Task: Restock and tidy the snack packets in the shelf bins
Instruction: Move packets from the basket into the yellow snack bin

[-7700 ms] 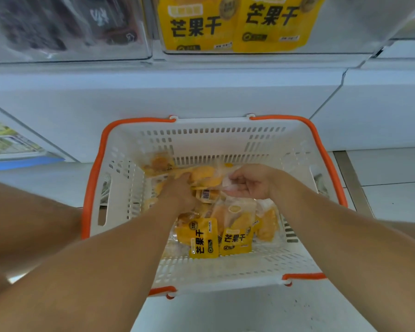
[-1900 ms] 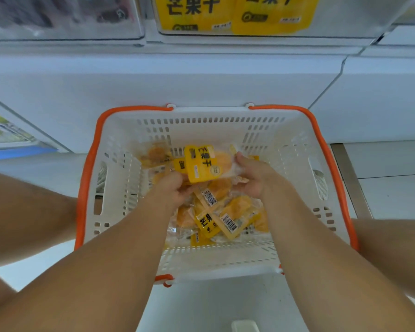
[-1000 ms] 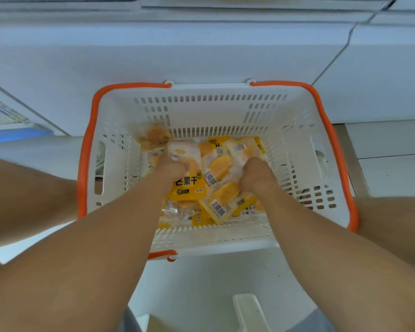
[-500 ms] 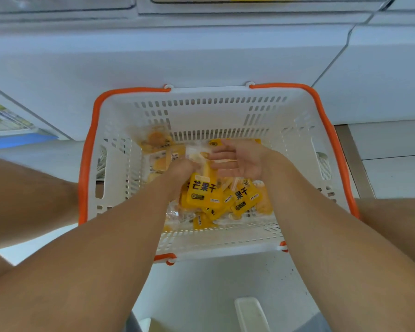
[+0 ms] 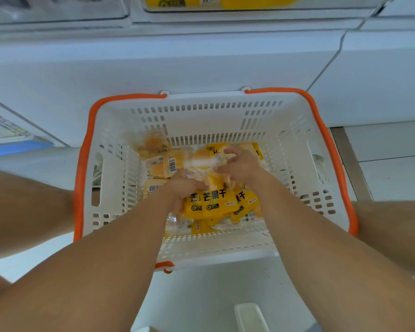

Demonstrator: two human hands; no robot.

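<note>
Gripped together in the left hand [image 5: 182,188], yellow packets [image 5: 215,203] stand lengthwise, labels upright; right hand [image 5: 243,165] pinches another.

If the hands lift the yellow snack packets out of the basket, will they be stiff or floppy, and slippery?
Probably floppy: the snack packets lie bent and overlapping in the basket. Likely slippery, since their film looks glossy. Probably light: the left hand grips several together.

Shelf bin packets [image 5: 225,1]: cut off by top edge. Basket packets [image 5: 216,202]: partly hidden under both hands; small print unreadable.
</note>
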